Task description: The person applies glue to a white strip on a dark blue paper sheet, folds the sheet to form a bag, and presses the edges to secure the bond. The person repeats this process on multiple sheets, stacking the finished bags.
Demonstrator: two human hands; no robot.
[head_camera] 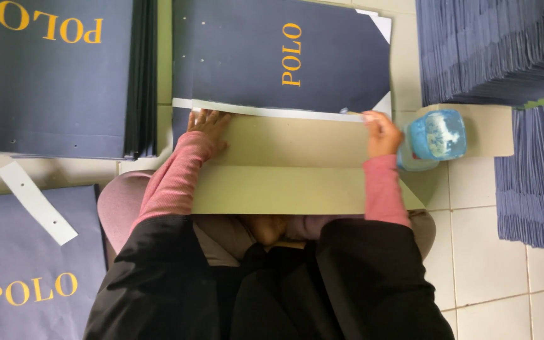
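Grey-green card [284, 164] is lying across the person's lap, wide, with a crease running lengthwise through its middle. Its far edge is meeting the near edge of a navy sheet [272, 56] with gold lettering, flat on the floor ahead; a thin white strip [272, 111] is showing along that join.

Left hand [208, 126] is pressing flat, fingers spread, on the card's far left corner, right at the strip. Right hand [380, 132] is curling over the card's far right corner, fingers bent down onto the edge; can't tell whether it's pinching the card or just pressing it. Hands are sitting well apart, one at each end of the far edge. Pink sleeves [174, 182] are coming out of black outer sleeves.

Just beside the right hand, a blue plastic tub [434, 137] is standing on a second piece of grey-green card [489, 129].

Further out: a stack of navy sheets [51, 75] is lying at top left, another navy sheet [26, 271] at bottom left, and a loose white punched strip [36, 203] is lying between them, slanted. On the right, leaning stacks of blue folded sheets [492, 47] are filling the top corner and more [536, 182] are running down the right edge. White floor tiles [486, 264] are showing at lower right.
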